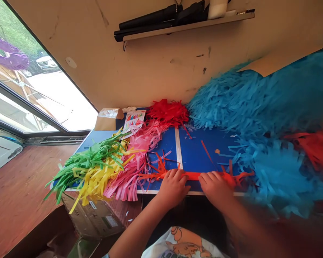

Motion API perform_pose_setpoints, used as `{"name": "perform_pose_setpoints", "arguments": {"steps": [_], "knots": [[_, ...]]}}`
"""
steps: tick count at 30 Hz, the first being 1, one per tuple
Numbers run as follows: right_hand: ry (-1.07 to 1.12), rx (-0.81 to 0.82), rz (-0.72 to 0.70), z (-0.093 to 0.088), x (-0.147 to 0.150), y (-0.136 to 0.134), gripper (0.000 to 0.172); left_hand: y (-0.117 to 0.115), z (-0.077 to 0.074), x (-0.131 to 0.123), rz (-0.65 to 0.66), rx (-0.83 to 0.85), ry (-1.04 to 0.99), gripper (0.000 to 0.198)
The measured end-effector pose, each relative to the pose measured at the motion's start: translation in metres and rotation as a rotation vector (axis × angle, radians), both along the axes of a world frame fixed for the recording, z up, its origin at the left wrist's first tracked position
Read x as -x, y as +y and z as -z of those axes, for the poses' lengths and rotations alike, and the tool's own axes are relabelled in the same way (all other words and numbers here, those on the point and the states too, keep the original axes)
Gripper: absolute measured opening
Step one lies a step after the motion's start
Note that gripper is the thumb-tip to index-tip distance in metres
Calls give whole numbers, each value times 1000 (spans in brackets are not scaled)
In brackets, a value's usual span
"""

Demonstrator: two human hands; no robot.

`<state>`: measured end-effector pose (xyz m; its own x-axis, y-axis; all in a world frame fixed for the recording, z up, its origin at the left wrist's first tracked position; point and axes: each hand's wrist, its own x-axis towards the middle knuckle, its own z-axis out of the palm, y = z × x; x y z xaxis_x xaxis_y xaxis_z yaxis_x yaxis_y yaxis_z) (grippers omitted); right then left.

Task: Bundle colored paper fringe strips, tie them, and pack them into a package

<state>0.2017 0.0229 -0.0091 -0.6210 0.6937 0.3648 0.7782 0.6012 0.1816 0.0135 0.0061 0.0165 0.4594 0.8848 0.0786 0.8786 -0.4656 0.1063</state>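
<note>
A red-orange paper tassel [193, 176] with fringed ends lies along the front edge of the blue table. My left hand [173, 186] is closed over its left part, where loose strips fan out. Around its right part my right hand [215, 188] is curled, with more strips spreading beyond it. Between the hands, the middle shows as a narrow band. Pink fringe [142, 150] lies left of my left hand, beside yellow fringe [102, 179] and green fringe [94, 157]. Blue fringe [280, 168] is piled just to the right of my right hand.
Red fringe [167, 111] sits at the back of the table [204, 147], near a printed card [134, 120] and a brown paper packet [107, 120]. A larger blue heap [244, 96] leans at the wall. Below stands an open cardboard box [94, 216]. A shelf [188, 27] hangs above.
</note>
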Motion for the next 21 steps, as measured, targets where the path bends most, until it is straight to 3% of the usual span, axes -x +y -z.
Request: {"name": "perform_pose_setpoints", "arguments": {"steps": [9,14,21], "knots": [[52,82,33,2,0,11,12,35,7,-16,203,68,160,13],[112,156,40,1,-11,17,16,33,8,-3,217,75,173,14],[219,383,183,-6,-35,21,19,20,4,21,137,69,166,20]]}}
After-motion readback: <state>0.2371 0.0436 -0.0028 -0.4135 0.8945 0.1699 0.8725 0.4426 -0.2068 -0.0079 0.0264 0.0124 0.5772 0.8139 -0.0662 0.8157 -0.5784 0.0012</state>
